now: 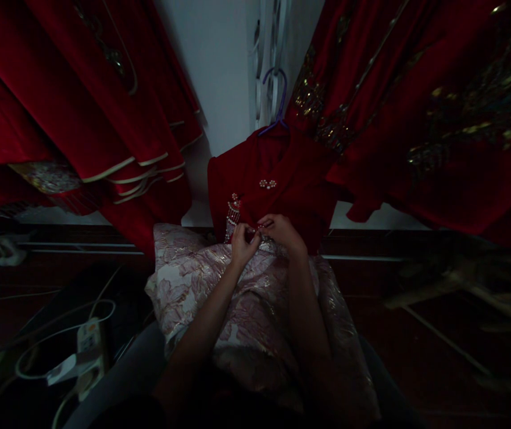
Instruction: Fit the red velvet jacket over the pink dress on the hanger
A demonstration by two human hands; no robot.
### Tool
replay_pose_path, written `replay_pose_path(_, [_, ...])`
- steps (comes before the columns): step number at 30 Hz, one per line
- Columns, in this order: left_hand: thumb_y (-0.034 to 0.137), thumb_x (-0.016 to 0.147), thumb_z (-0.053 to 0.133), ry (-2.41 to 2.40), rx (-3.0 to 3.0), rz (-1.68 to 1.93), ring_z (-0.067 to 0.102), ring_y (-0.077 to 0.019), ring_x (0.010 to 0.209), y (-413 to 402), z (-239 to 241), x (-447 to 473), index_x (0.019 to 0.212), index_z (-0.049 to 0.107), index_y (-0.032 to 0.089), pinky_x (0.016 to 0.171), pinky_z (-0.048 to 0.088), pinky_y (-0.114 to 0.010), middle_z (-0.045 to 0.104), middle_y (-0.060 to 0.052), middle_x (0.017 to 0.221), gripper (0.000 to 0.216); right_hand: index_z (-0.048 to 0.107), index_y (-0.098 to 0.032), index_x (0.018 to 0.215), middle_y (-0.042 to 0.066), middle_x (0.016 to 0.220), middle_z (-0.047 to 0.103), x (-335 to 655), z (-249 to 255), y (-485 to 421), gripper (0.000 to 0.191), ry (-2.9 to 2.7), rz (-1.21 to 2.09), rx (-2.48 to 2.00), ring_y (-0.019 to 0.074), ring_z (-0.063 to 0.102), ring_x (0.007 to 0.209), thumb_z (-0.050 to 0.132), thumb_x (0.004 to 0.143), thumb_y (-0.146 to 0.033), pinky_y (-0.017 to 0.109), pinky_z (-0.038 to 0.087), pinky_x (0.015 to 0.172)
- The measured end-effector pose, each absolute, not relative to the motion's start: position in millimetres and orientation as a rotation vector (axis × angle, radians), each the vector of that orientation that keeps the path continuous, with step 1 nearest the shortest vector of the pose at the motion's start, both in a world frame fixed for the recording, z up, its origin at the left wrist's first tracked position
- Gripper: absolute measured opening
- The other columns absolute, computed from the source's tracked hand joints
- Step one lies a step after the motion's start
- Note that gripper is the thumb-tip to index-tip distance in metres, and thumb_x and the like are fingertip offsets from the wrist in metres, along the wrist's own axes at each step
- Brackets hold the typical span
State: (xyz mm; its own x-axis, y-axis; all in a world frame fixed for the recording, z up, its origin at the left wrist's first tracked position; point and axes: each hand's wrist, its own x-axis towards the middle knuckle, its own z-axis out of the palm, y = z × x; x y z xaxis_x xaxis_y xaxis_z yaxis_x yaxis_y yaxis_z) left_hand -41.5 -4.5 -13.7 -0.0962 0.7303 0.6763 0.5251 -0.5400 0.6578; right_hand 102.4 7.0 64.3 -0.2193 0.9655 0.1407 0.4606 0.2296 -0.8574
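Note:
A red garment (233, 161) hangs from a purple hanger (279, 113) in front of me. On its front are a beaded flower trim (267, 184) and a beaded tassel ornament (233, 214). My left hand (243, 244) is closed in a pinch just right of the tassel. Close to its fingertips, my right hand (282, 231) pinches too, in front of the garment's lower part. Something small and shiny shows between the two, but it is too dark to name. Beneath my forearms, pink-and-white floral brocade fabric (184, 280) lies bunched on my lap.
Red garments with pale edging (148, 131) hang at left; red ones with gold sequins (309, 95) hang at right. A power strip (89, 345) with white cables lies at lower left. Wooden legs or bars (452, 280) stand at right, blurred.

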Motion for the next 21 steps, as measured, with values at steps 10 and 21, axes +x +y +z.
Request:
replay_pose_path(10, [0.012,0.073,0.06,1.364,2.0,1.715,0.057,-0.0172,0.081,-6.3,-12.3,-42.6,0.085,0.057,0.021,0.075,0.046,-0.03,0.061,-0.002,0.081,0.014,0.07,-0.013,0.089,0.006,0.084,0.073,105.4,69.1,3.8,0.02,-1.787,0.924,-1.307,0.0113,0.068,0.076,0.062,0.073,-0.005,0.019,0.051,0.071])
replay_pose_path(21, [0.016,0.077,0.06,1.364,2.004,1.764,0.056,-0.0157,0.078,-3.0,-16.7,-43.3,0.082,0.056,0.02,0.073,0.046,-0.028,0.059,-0.002,0.079,0.007,0.072,-0.015,0.083,0.004,0.083,0.074,116.3,62.3,6.8,0.017,-1.816,0.938,-1.28,0.0112,0.068,0.075,0.067,0.069,-0.007,0.02,0.051,0.072])
